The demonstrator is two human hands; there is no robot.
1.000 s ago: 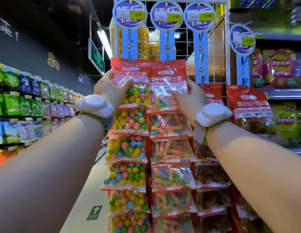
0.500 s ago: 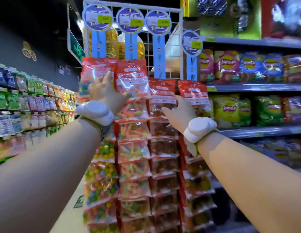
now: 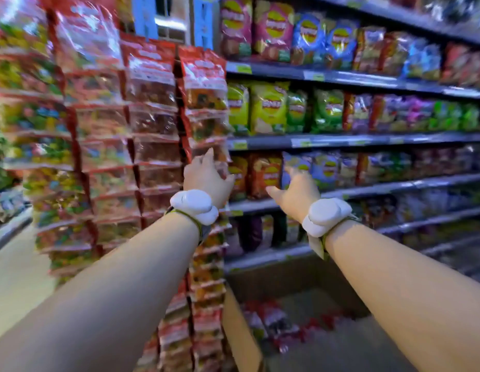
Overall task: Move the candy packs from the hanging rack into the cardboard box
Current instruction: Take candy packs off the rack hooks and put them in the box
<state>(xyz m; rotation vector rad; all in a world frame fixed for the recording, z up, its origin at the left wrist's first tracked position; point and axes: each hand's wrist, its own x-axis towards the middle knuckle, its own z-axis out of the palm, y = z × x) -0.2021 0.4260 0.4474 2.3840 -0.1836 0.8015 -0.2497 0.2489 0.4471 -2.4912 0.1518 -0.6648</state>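
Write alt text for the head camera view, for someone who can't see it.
Two bare hands, left and right, reach open and empty beside hanging strips of red-topped candy packs, above an open brown cardboard box holding some packs.

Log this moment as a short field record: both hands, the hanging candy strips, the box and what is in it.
left hand: left hand raised at the rightmost hanging strip of red-topped clear candy packs, fingers spread; contact unclear from blur
right hand: right hand open, empty, in front of the metal shelves of crisp bags
box: open brown cardboard box on the floor, below the hands
box contents: a few red-topped packs in the box
rack: strips look full
image: motion-blurred
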